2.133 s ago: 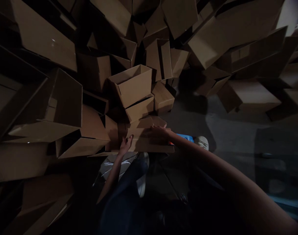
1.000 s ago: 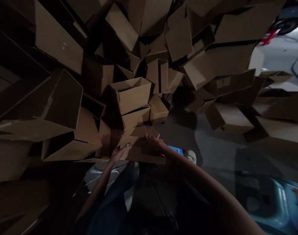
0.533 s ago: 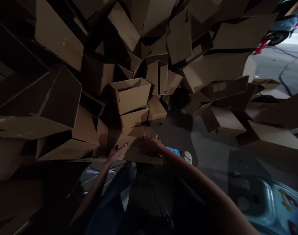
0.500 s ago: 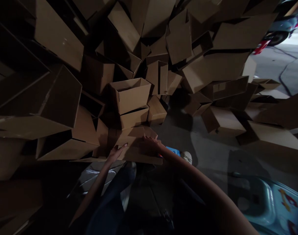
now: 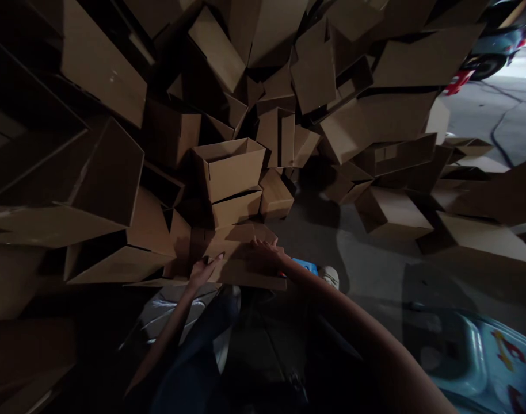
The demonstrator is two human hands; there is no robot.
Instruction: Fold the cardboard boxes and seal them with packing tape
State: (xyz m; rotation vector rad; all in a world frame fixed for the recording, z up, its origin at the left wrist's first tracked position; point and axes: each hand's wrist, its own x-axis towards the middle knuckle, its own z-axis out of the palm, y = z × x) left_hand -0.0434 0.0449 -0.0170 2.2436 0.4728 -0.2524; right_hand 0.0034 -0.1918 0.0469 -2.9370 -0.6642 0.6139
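In front of my knees lies a brown cardboard box (image 5: 235,269), partly folded, its flaps reaching toward my lap. My left hand (image 5: 202,272) grips its left part, thumb on the upper side and the other fingers mostly hidden. On its right side rests my right hand (image 5: 266,253), fingers stretched out over the cardboard. A blue object (image 5: 305,265) shows just past my right wrist; its kind I cannot make out.
Empty-looking cardboard boxes (image 5: 235,175) are heaped ahead and on both sides. Larger open boxes (image 5: 111,172) crowd the left. A light-blue plastic seat (image 5: 479,351) with printed figures stands at lower right. A vehicle wheel (image 5: 487,66) and red object (image 5: 458,83) are farther off.
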